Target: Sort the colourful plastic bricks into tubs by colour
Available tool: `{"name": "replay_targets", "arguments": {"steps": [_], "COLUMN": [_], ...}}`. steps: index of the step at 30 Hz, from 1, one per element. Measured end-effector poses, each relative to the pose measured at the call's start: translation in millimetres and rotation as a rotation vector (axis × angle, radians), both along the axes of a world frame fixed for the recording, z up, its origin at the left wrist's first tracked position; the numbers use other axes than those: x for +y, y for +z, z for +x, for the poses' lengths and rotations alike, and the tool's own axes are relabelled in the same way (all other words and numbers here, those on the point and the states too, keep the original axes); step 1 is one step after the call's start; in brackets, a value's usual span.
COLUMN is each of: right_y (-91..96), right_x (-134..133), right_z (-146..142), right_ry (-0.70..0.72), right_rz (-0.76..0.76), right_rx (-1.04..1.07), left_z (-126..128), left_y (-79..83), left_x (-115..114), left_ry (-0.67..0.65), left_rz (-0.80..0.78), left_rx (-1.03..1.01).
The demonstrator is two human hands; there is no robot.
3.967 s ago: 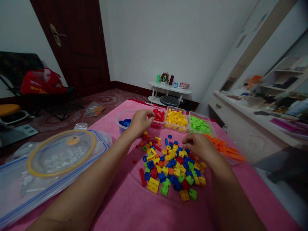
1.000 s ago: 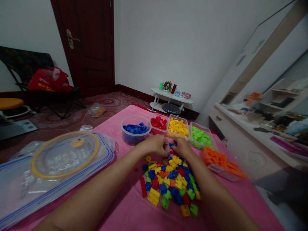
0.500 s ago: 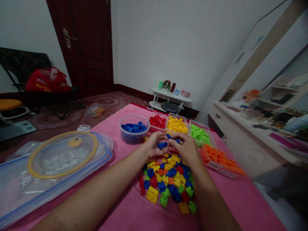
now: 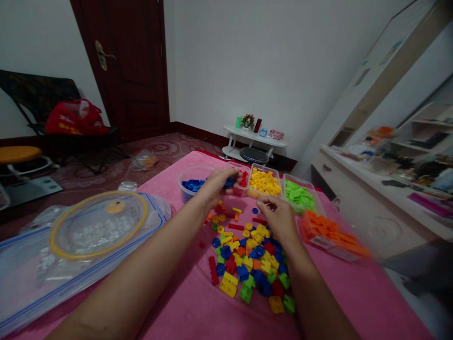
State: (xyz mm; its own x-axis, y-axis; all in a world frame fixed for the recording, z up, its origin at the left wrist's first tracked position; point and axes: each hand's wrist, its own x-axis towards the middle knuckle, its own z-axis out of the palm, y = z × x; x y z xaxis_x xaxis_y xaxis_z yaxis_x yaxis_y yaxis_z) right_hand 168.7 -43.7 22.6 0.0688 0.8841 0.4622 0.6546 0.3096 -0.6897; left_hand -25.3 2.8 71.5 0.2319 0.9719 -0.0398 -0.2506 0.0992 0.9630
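Nearest you, both forearms reach in over the pink cloth [image 4: 191, 307] on the bench toward the pile of mixed bricks [image 4: 247, 259], which lies loose on the cloth. Well to the left of the pile, a stack of clear lids [image 4: 42, 264] lies flat, with a round yellow-rimmed lid [image 4: 99, 224] on top.

Your right hand [image 4: 279, 217] hovers over the far edge of the pile with its fingers curled in toward the thumb. It is too blurred to tell whether they pinch anything.

Your left hand [image 4: 215, 186] is past the pile's far left corner, closed around a few blue bricks [image 4: 230, 182]. It holds them up between the blue tub [image 4: 189, 186] and the red tray [image 4: 244, 178]. The hand covers the tub's right rim and most of the red tray.

Straight beyond the pile stands the yellow tray [image 4: 264, 182], with the green tray [image 4: 299, 196] to its right. The orange tray [image 4: 329, 233], blurred, sits just right of the pile.

Far beyond the pile a low white table [image 4: 255, 134] stands against the wall. Far to the pile's left are a dark door [image 4: 123, 71] and a folding chair carrying a red bag [image 4: 76, 118].
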Motion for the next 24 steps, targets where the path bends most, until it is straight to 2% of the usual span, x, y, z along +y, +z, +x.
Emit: {"name": "replay_targets", "arguments": {"steps": [3, 5, 7, 11, 15, 17, 21, 24], "right_y": [-1.8, 0.7, 5.4, 9.3, -7.2, -17.8, -27.4, -25.4], "right_x": [0.4, -2.3, -10.7, -51.6, -102.8, -114.8, -101.2, -80.1], "right_z": [-4.1, -11.1, -21.3, -45.4, -60.5, -61.7, -54.7, -49.6], "right_ry": [0.102, 0.182, 0.246, 0.418, 0.581, 0.596, 0.457, 0.326], "right_rz": [-0.083, -0.145, -0.195, -0.231, -0.169, -0.135, -0.06, -0.073], "right_rx": [-0.058, -0.079, -0.099, -0.242, -0.56, -0.685, -0.806, -0.835], "left_z": [-24.7, -34.3, -35.6, -24.1, -14.8, -10.6, 4.0, 17.7], "left_y": [5.6, 2.8, -1.5, -6.2, -6.1, -7.1, -13.3, -23.5], "left_x": [8.3, 12.1, 13.2, 9.4, 4.9, 2.9, -2.9, -8.0], "left_ry": [0.331, 0.419, 0.424, 0.364, 0.307, 0.3, 0.29, 0.184], "left_rz": [0.4, 0.537, 0.623, 0.754, 0.776, 0.782, 0.833, 0.867], "left_rx": [0.459, 0.765, 0.931, 0.943, 0.925, 0.925, 0.866, 0.795]}}
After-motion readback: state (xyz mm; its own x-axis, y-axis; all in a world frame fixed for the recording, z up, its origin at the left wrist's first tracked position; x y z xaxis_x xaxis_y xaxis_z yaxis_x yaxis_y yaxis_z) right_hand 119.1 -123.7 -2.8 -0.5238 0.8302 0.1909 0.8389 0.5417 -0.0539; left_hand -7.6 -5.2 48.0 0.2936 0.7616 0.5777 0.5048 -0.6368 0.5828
